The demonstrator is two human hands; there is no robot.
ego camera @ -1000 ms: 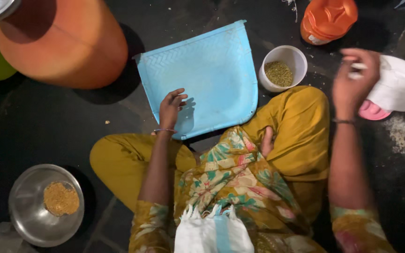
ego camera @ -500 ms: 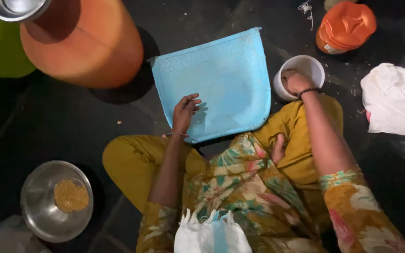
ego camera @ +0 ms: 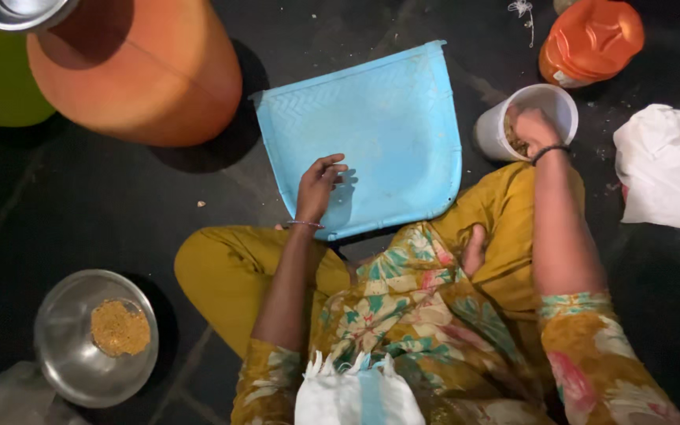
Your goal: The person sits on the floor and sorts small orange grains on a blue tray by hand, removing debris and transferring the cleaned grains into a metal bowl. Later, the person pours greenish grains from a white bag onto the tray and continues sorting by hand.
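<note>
Head view: left hand (ego camera: pixel 318 186) loosely open on the blue tray (ego camera: pixel 387 118) near its edge; right hand (ego camera: pixel 533 128) dips into the white cup (ego camera: pixel 491 134), grip hidden.

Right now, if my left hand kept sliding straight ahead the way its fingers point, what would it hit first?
The left hand rests on the blue tray, fingers pointing up the tray. Going straight on it would likely cross bare tray surface and meet the tray's raised far rim first.
</note>
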